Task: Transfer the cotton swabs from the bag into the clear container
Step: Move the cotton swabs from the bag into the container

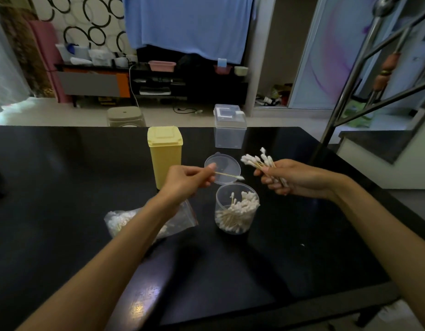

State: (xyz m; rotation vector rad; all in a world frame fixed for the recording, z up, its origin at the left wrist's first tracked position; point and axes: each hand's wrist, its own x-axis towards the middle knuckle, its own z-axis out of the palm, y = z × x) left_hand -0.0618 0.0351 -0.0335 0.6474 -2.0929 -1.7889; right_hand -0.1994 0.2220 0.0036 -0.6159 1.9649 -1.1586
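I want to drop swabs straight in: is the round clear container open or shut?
Open. The round clear container stands upright with its hinged lid flipped back behind it, and the cotton swabs inside show through the uncovered mouth.

No readable text, label, brand or no. can be made out on any obj. in view.

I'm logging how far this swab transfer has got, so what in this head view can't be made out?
- How many swabs remain in the bag: the left forearm covers its middle.
- The lower ends of the swab bundle: wrapped by the right hand.
- The grip end of the single swab: pinched inside the left hand.
- Count in the round clear container: swabs too small and packed.
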